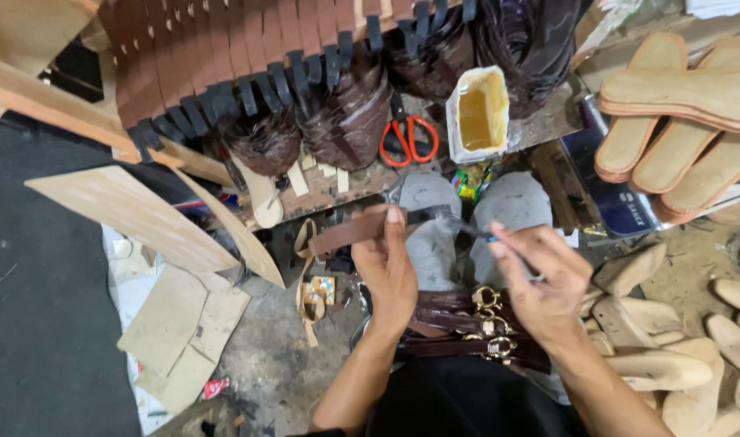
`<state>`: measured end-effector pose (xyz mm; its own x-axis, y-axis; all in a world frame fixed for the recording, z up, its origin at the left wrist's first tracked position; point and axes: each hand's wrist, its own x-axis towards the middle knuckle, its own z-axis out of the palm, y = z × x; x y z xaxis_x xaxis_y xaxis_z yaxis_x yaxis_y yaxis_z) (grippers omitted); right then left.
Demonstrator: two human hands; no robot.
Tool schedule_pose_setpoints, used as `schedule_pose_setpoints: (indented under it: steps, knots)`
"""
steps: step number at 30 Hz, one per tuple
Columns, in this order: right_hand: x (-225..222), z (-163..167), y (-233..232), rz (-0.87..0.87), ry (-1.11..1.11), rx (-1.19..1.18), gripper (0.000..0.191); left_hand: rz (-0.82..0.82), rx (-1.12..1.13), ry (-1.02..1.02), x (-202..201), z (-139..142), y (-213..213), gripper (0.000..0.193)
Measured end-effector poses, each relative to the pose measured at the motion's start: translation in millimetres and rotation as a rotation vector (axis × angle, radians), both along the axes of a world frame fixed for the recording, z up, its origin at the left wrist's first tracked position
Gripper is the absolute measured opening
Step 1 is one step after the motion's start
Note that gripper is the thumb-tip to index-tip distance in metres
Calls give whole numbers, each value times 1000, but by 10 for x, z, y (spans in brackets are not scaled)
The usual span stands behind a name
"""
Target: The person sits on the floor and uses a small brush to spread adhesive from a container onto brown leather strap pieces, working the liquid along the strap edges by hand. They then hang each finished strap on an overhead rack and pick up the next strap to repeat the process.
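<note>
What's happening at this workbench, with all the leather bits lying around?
A person sits at a cluttered shoemaking bench. The left hand holds up a brown leather strap, while the right hand holds a small brush against the strap's end. An open pot of yellowish glue and orange-handled scissors sit just beyond. More brown straps with gold buckles lie across the lap, and a stack of tan insoles sits to the right.
</note>
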<state>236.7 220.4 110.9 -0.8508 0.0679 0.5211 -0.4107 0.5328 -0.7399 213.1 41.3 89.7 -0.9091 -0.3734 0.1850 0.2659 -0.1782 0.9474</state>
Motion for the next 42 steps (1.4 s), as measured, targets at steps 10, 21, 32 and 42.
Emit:
schedule_pose_setpoints:
  steps: [10, 21, 32, 42]
  knots:
    - [-67, 62, 17, -40, -42, -10, 22, 49, 68, -44, -34, -16, -39, 20]
    - [-204, -265, 345, -79, -200, -86, 21, -171, -256, -67, -100, 496, -309, 13]
    - [54, -346, 775, -291, -320, -267, 23, -680, -410, 206, -1724, 1264, -205, 89]
    - [286, -421, 968, -353, -314, -377, 23, -709, -420, -201, -4086, 722, 507, 17]
